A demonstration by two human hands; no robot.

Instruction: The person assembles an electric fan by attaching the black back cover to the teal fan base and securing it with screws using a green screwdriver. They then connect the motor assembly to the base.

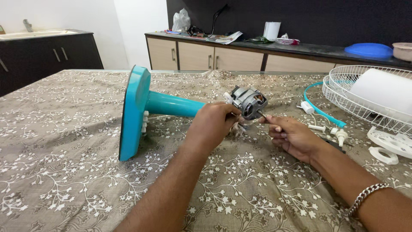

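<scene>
Closest to the camera, two bare arms reach out over a table point(64, 180) with a brown flowery cloth. The right wrist wears a silver chain bracelet point(365, 196).

The right hand point(294, 136) is curled shut around a thin tool point(262, 115), with the fingers tight on the handle. The dark tip points up at the fan motor point(249, 101). I think it is a screwdriver, but most of it is hidden in the fist.

The left hand point(212, 124) sits just beside the motor, fingers bent in and pinching something small under it (maybe wires, too blurry to tell). It seems to keep the motor from wobbling while the tool pushes.

The motor is grey and shiny, in the middle of the table. It sits at the end of a teal pole point(174, 104), and the pole joins a teal base point(134, 112). The whole fan stand lies on its side, so the motor is low and easy to reach.

To the right lie small white knobs point(339, 135), a teal ring point(322, 109) and a white wire fan guard point(365, 96), set off to the side, away from the hands.

Far back, a long counter point(300, 47) holds a paper roll point(271, 31) and a blue lid point(369, 50).
</scene>
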